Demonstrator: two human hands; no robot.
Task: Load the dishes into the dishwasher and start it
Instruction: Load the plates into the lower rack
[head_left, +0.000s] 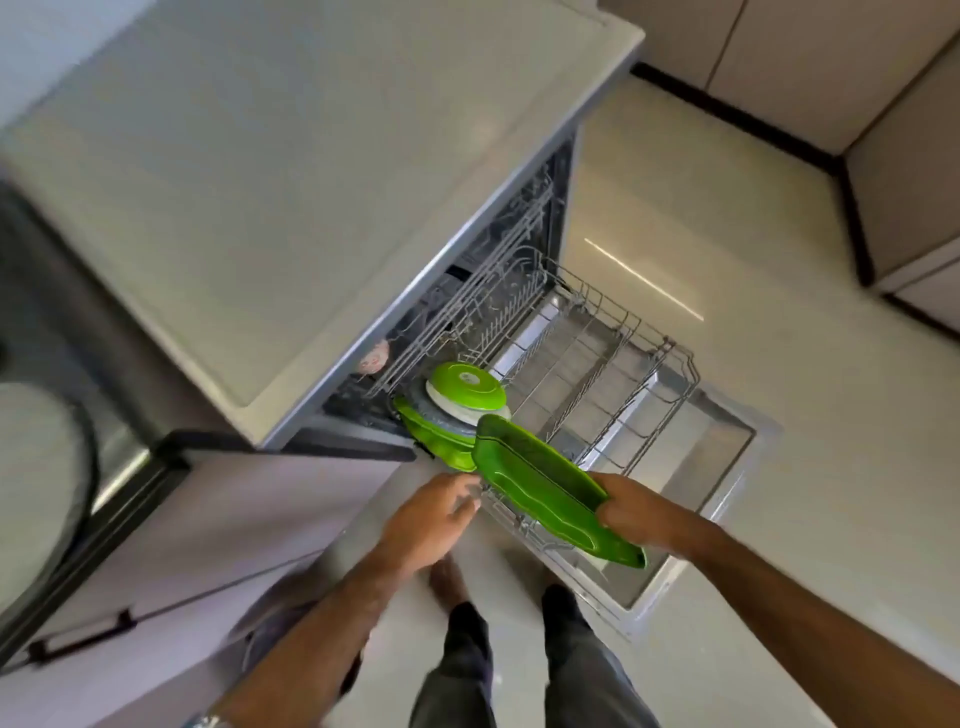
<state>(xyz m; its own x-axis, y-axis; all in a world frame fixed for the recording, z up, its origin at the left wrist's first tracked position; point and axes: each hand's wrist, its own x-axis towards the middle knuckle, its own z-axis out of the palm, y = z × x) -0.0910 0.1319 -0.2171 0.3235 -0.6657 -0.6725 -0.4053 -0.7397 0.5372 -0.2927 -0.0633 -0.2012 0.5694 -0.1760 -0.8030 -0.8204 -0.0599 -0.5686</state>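
Meanwhile right hand (636, 512) grips green tray (545, 488) over lower rack (623, 364); left hand (431, 519) spread, empty; green dishes (457, 410) stacked behind.

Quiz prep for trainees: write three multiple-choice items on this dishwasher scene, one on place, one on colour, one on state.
1. Where are the already loaded dishes?
A. On the counter
B. In the pulled-out lower rack's left corner
C. On the floor

2. What colour is the tray in the right hand?
A. Green
B. Red
C. White

3. What state is the left hand in?
A. Gripping a cup
B. Fist
C. Open, holding nothing

Key: B, the loaded dishes stand in the lower rack; A, the tray gripped by the right hand is green; C, the left hand has relaxed fingers.
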